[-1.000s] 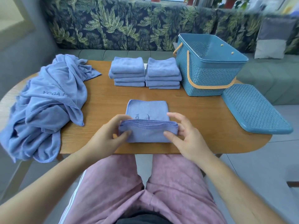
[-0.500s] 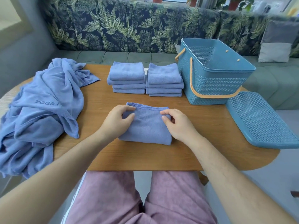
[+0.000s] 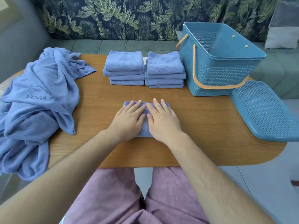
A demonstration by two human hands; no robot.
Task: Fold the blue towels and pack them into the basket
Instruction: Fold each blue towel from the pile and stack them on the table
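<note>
Folded towel (image 3: 146, 105) is lying toward the table's (image 3: 202, 126) near edge, midway along it. Left hand (image 3: 129, 120) and right hand (image 3: 163, 122) are pressing it flat, seemingly to set the creases. Each grip is spreading wide, fingers straight, clasping nothing. Basket (image 3: 216, 75) is standing at the far right corner.

Single head-worn view, forward and down, seemingly close over the table (image 3: 202, 126)

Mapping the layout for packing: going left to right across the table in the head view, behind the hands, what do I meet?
Unfolded towel heap → left folded stack → right folded stack → basket → basket lid.
</note>
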